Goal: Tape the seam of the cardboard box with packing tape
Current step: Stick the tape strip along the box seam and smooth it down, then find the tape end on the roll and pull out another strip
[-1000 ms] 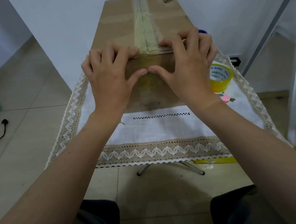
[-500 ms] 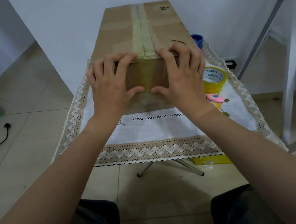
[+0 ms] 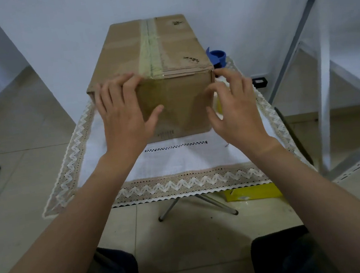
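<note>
Our cardboard box (image 3: 182,105) carries pale tape (image 3: 149,49) along its top seam. Our left hand (image 3: 124,117) presses its near face, fingers straight; our right hand (image 3: 235,109) hovers at the right corner, fingers loosely spread and holding nothing.

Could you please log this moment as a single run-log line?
left hand: pressed flat on cardboard box near face | right hand: open beside right corner, contact unclear | packing tape: covers top seam

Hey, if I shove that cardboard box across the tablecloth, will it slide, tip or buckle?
It probably slides without tipping: the cardboard box is long, with a broad base. The tablecloth may bunch under it. Its creased top suggests softish board.
</note>
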`<state>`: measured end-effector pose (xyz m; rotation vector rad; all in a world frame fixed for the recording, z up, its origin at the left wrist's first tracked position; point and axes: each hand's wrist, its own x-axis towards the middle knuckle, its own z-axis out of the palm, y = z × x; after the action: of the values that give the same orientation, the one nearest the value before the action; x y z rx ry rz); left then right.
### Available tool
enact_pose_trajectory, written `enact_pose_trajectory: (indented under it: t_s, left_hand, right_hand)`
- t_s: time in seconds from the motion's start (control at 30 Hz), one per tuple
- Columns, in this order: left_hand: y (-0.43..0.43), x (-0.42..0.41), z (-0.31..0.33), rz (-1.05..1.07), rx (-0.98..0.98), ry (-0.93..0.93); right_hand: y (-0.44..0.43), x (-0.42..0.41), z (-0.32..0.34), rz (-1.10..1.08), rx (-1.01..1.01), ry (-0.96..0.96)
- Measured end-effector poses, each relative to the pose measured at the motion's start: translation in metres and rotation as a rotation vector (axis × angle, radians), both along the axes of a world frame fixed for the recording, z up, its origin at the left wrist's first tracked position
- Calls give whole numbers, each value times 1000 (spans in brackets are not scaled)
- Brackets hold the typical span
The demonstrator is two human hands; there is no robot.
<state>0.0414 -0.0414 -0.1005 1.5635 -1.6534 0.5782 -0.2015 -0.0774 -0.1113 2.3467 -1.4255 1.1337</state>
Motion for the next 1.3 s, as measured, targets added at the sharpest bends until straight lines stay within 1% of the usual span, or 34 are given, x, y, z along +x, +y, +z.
enact_pose_trajectory:
  t_s: [0.07, 0.17, 0.3, 0.5, 0.57, 0.63, 0.73, 0.87, 1.0, 1.07, 1.1, 1.17, 1.23, 1.3]
  left_hand:
    - [3, -18, -3, -8, -35, 51]
    - [4, -41, -8, -2, -37, 71]
    - [1, -61, -10, -20, 8, 115]
    - [-8, -67, -18, -44, 72, 118]
    - [-11, -66, -19, -33, 84, 115]
    - [-12, -65, -20, -32, 94, 122]
    - [-12, -64, -20, -48, 87, 129]
    - [-12, -62, -19, -68, 81, 143]
    - [-11, -60, -16, -92, 82, 178]
    - [-10, -60, -15, -132, 92, 207]
    - [-8, -60, -14, -176, 113, 246]
    - [-1, -61, -11, -298, 223, 411]
    - [9, -62, -8, -389, 398, 617]
    - [18, -64, -10, -414, 573, 757]
  right_hand:
    - [-7, -15, -4, -65, 64, 54]
    - [-18, -33, -12, -142, 221, 128]
    - [-32, -40, -18, -221, 363, 161]
    - [-51, -38, -26, -276, 564, 248]
    - [-58, -36, -33, -298, 579, 241]
    - [-66, -37, -40, -308, 580, 194]
    - [-70, -40, -42, -254, 583, 146]
    - [-56, -38, -27, -164, 460, 17]
    - [-27, -27, -1, -130, 351, -236]
    - [-14, -24, 7, -111, 334, -376]
    - [-8, -22, 10, -99, 350, -466]
    - [5, -18, 13, -66, 410, -643]
    - [18, -12, 12, -49, 464, -753]
    - [29, -6, 11, -26, 495, -823]
